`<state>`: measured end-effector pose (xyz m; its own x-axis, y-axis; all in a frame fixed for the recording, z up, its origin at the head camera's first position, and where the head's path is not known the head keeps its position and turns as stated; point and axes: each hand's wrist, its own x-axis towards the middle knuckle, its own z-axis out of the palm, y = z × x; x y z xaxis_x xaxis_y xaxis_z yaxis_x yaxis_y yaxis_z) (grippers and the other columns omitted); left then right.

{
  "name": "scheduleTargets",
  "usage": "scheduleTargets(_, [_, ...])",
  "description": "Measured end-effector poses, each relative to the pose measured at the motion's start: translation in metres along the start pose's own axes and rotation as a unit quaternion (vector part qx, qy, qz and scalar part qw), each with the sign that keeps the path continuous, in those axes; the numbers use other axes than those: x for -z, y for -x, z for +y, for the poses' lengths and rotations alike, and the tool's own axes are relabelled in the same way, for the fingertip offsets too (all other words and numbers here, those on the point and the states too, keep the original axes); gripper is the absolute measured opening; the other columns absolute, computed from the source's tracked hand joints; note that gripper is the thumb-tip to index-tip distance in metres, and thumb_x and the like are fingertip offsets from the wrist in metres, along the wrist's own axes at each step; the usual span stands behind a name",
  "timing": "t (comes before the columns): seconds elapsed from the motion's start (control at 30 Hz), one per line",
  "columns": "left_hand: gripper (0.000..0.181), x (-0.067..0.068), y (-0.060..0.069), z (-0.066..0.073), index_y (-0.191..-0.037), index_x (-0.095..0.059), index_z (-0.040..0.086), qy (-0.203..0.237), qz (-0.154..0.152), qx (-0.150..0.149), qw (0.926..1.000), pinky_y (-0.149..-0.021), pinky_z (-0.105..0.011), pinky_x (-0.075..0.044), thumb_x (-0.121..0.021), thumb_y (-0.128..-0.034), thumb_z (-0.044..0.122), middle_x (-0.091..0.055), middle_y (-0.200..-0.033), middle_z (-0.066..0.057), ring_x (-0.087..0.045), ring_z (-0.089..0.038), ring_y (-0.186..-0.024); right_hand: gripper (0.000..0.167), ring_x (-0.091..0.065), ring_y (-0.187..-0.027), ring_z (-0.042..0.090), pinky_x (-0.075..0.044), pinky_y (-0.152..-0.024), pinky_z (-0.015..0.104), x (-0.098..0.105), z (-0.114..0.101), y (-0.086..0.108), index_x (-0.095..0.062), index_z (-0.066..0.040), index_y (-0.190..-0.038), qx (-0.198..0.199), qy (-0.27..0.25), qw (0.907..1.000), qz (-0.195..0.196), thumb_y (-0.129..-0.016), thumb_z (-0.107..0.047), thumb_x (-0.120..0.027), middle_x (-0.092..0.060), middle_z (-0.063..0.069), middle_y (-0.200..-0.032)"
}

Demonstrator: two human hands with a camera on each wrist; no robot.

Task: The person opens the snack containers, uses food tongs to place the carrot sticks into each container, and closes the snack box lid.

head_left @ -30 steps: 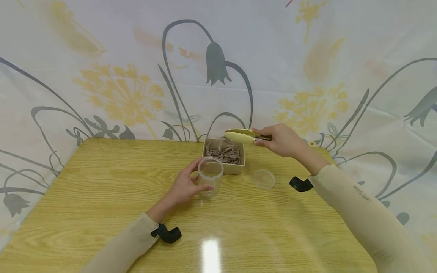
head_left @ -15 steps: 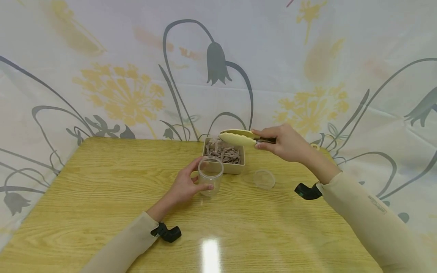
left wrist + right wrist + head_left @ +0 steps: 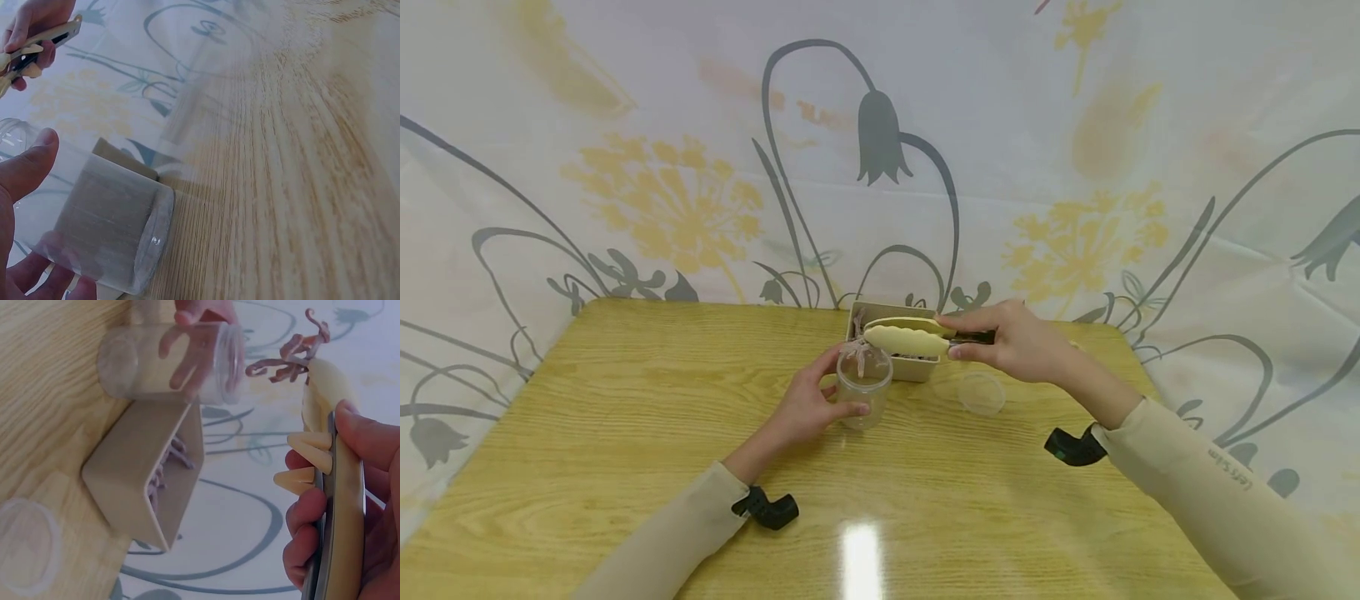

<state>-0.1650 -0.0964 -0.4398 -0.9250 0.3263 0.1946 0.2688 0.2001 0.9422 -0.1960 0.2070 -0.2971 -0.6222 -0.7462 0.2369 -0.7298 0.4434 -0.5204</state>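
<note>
My left hand (image 3: 808, 404) grips a clear plastic jar (image 3: 864, 400), tilted in the left wrist view, where its thumb and fingers wrap the jar (image 3: 106, 219). My right hand (image 3: 1018, 343) holds pale yellow tongs (image 3: 906, 340) with a dark metal handle. Pinched in the tips of the tongs (image 3: 328, 384), a clump of brownish-purple strips (image 3: 294, 356) hangs at the jar's open mouth. Behind the jar stands a beige rectangular box (image 3: 913, 368), and more strips (image 3: 178, 453) lie inside it, partly covered by the tongs in the head view.
A round clear lid (image 3: 982, 393) lies on the wooden table (image 3: 662, 417), right of the jar. A patterned cloth (image 3: 700, 125) hangs behind the table's back edge.
My right hand has moved the tongs left and down from over the box to the jar's mouth, carrying the strips. The left hand and jar have barely moved.
</note>
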Motion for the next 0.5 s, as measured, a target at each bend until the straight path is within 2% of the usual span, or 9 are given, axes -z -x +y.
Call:
scheduleTargets(0.17, [0.090,-0.001,0.000,0.001,-0.152,-0.040,0.011,-0.002,0.002,0.007,1.0000,-0.101,-0.053,-0.046,-0.086,-0.0759,0.002,-0.051,-0.140,-0.016,-0.046,-0.036,-0.132,0.043,-0.048,-0.050,0.003,-0.036,-0.048,0.025,-0.005,0.002,0.000,-0.063,-0.002,-0.133,-0.030,-0.007,0.9992,-0.027,-0.093,-0.014,-0.072,-0.074,0.007,-0.109])
scheduleTargets(0.3, [0.091,-0.001,0.001,0.007,-0.153,-0.037,0.006,-0.001,0.000,0.013,0.9999,-0.101,-0.055,-0.045,-0.084,-0.0758,-0.004,-0.049,-0.141,-0.021,-0.044,-0.040,-0.133,0.043,-0.039,-0.044,0.005,-0.032,-0.045,0.025,-0.009,0.008,0.000,-0.063,-0.004,-0.134,-0.053,-0.006,0.9980,-0.034,-0.094,-0.016,-0.071,-0.076,0.002,-0.101])
scheduleTargets(0.5, [0.085,0.001,0.007,0.034,-0.150,-0.038,0.001,-0.002,-0.009,0.010,0.9999,-0.101,-0.057,-0.045,-0.083,-0.0779,-0.004,-0.050,-0.138,-0.024,-0.044,-0.045,-0.131,0.045,-0.032,-0.040,0.006,-0.032,-0.046,0.026,-0.010,0.014,0.000,-0.061,-0.005,-0.136,-0.069,0.004,0.9968,-0.041,-0.095,-0.019,-0.070,-0.076,-0.001,-0.099])
